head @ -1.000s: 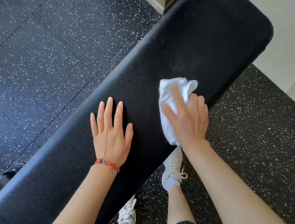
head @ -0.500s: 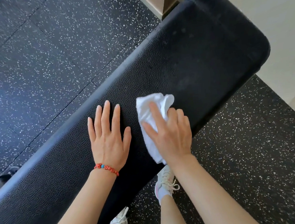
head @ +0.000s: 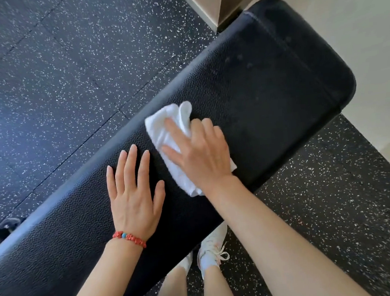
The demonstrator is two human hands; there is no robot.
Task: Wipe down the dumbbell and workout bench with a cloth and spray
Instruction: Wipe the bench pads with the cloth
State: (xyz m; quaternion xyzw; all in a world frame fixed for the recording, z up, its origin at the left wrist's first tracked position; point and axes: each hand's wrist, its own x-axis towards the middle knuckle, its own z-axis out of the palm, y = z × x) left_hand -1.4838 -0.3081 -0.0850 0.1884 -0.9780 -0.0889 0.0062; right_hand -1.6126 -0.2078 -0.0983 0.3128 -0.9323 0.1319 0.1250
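The black padded workout bench (head: 265, 78) runs diagonally from lower left to upper right. My left hand (head: 132, 193) rests flat on its top, fingers straight and spread, a red bead bracelet on the wrist. Just to its right, my right hand (head: 202, 156) presses a folded white cloth (head: 164, 127) onto the pad. The index finger and thumb lie along the cloth and the other fingers curl over its bunched edge. The two hands are close but apart. No dumbbell or spray bottle is clearly in view.
Black speckled rubber floor (head: 65, 76) surrounds the bench. A pale tiled floor (head: 354, 15) and a beige wall corner (head: 202, 3) lie at the upper right. My legs and white sneakers (head: 212, 247) stand against the bench's near side. A dark object (head: 1, 232) pokes out beyond the bench's far edge at left.
My right hand has slid the cloth leftward along the pad, from near the front edge to the far side beside my left hand. My left hand has stayed flat in place.
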